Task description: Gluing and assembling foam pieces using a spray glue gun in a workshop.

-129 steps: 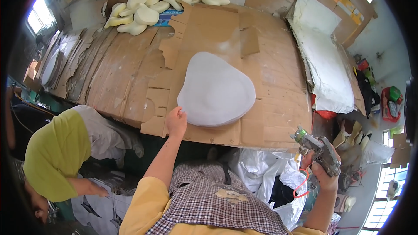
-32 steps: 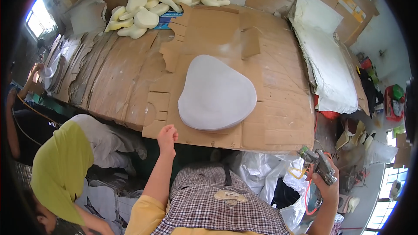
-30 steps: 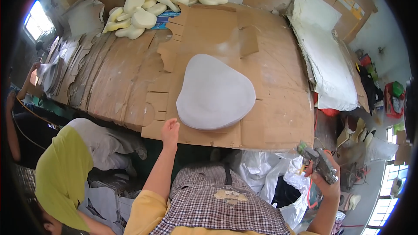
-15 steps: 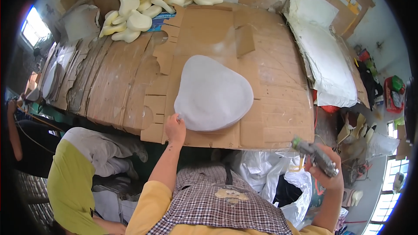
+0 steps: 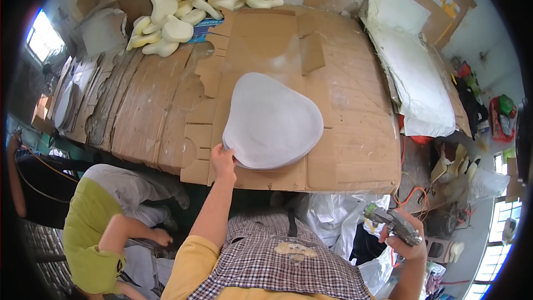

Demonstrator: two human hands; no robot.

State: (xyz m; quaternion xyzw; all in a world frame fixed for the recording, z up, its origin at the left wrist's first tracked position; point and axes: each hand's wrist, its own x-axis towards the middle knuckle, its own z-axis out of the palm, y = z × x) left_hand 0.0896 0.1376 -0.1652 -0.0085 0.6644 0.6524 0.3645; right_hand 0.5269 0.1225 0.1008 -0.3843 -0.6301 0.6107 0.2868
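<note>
Your left hand pinches the grey pad at its eight o'clock edge; cardboard stretches wide toward three. Your right hand, fingers wrapped round the spray gun, hangs beyond the four o'clock edge.

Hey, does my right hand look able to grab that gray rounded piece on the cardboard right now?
Probably not: the right hand is taken up by a spray gun, though no object appears to block the way to the gray rounded piece on the cardboard.

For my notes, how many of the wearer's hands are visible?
2: left hand at the edge of the grey pad, right hand around the spray gun; neither is fully hidden.
</note>
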